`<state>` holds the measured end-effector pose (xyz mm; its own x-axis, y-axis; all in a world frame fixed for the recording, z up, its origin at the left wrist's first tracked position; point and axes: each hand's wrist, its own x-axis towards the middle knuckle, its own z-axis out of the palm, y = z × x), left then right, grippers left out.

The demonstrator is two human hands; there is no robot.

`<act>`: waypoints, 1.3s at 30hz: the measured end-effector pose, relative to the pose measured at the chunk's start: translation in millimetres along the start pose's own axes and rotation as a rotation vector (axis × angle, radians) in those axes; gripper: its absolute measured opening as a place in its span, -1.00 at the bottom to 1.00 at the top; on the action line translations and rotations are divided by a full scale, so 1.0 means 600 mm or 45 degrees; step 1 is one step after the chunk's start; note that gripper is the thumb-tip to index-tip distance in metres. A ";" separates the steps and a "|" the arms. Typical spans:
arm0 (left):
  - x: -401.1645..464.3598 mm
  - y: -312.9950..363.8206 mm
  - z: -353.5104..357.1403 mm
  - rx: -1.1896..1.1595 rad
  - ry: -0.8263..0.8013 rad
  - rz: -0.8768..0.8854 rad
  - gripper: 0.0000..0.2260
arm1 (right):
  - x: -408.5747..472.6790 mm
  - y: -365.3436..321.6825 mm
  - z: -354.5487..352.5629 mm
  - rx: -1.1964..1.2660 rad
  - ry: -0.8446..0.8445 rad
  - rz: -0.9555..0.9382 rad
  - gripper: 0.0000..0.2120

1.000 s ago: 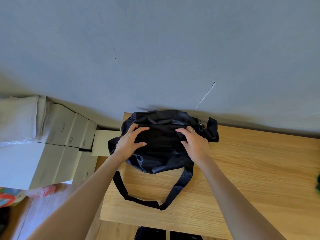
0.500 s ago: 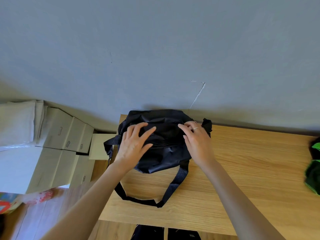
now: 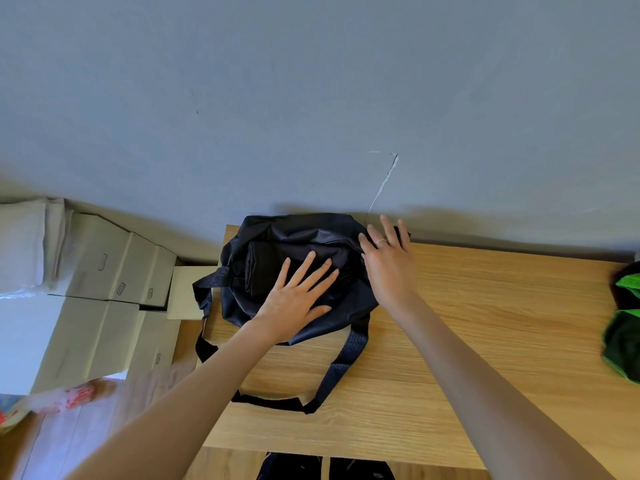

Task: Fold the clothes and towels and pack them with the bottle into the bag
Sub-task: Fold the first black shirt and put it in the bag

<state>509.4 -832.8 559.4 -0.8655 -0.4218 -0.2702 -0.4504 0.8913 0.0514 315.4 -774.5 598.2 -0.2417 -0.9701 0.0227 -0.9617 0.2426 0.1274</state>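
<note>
A dark navy bag (image 3: 304, 237) lies at the back left corner of the wooden table (image 3: 467, 358), against the grey wall. Its mouth gapes and a folded black cloth (image 3: 263, 268) shows inside. My left hand (image 3: 294, 299) lies flat with spread fingers on the cloth and the bag's front. My right hand (image 3: 388, 261) rests with straight fingers on the bag's right end. The bag's strap (image 3: 339, 365) loops forward over the table. Black and green clothing (image 3: 623, 327) lies at the table's right edge. No bottle is in view.
Stacked cardboard boxes (image 3: 93, 299) stand left of the table, with folded white fabric (image 3: 24, 244) beyond them. The grey wall runs right behind the table. A dark item (image 3: 322, 467) sits below the table's front edge.
Both hands have gone from curled on the bag's top to flat and spread. The right hand moved to the bag's right end; the bag's mouth now shows the black cloth.
</note>
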 end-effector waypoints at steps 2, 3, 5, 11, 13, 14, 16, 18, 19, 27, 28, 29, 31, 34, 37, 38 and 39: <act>0.001 0.000 0.002 0.002 -0.019 -0.001 -0.44 | 0.001 0.000 0.004 0.046 0.005 0.003 -0.56; 0.001 0.000 0.002 0.002 -0.029 0.001 -0.45 | 0.001 0.001 0.005 0.074 0.020 0.006 -0.54; 0.000 -0.001 0.004 -0.012 -0.056 0.002 -0.46 | -0.002 0.001 0.003 0.116 0.067 0.009 -0.52; 0.005 0.000 0.005 -0.097 -0.080 0.024 -0.36 | -0.017 0.001 -0.003 0.167 0.254 -0.032 -0.50; 0.006 0.000 0.002 -0.201 -0.100 0.010 -0.33 | -0.020 0.000 -0.005 0.195 0.287 -0.027 -0.50; 0.007 0.000 -0.001 -0.234 -0.111 0.000 -0.32 | -0.021 -0.001 -0.006 0.205 0.304 -0.020 -0.51; 0.010 -0.002 -0.007 -0.268 -0.142 -0.010 -0.31 | -0.021 -0.004 -0.006 0.222 0.343 -0.005 -0.53; 0.014 -0.003 -0.014 -0.301 -0.166 -0.016 -0.32 | -0.021 -0.008 -0.006 0.236 0.382 0.015 -0.56; 0.014 -0.003 -0.020 -0.312 -0.184 -0.017 -0.35 | -0.021 -0.011 -0.008 0.238 0.388 0.023 -0.58; -0.029 -0.011 -0.021 -0.033 -0.063 -0.118 -0.44 | 0.027 -0.032 -0.021 0.163 0.170 -0.143 -0.53; -0.038 -0.012 -0.019 -0.022 -0.070 -0.162 -0.43 | 0.036 -0.040 -0.021 0.193 0.131 -0.164 -0.49; -0.046 -0.013 -0.019 -0.013 -0.072 -0.199 -0.43 | 0.044 -0.049 -0.023 0.219 0.091 -0.185 -0.45; -0.057 -0.016 -0.012 -0.018 -0.090 -0.248 -0.42 | 0.055 -0.066 -0.028 0.248 0.012 -0.241 -0.40; -0.062 -0.017 -0.005 -0.040 -0.134 -0.237 -0.43 | 0.066 -0.076 -0.032 0.273 -0.077 -0.272 -0.44; -0.053 -0.016 -0.008 -0.074 -0.154 -0.225 -0.45 | 0.069 -0.074 -0.037 0.341 -0.063 -0.246 -0.47; -0.050 -0.015 -0.007 -0.087 -0.150 -0.226 -0.45 | 0.068 -0.074 -0.038 0.370 -0.046 -0.238 -0.48; -0.048 -0.012 -0.008 -0.100 -0.142 -0.228 -0.44 | 0.066 -0.073 -0.038 0.404 -0.016 -0.229 -0.50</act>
<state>536.4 -827.9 571.1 -0.7425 -0.5472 -0.3863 -0.6142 0.7863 0.0666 351.1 -823.9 616.3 -0.0644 -0.9978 0.0153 -0.9808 0.0604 -0.1855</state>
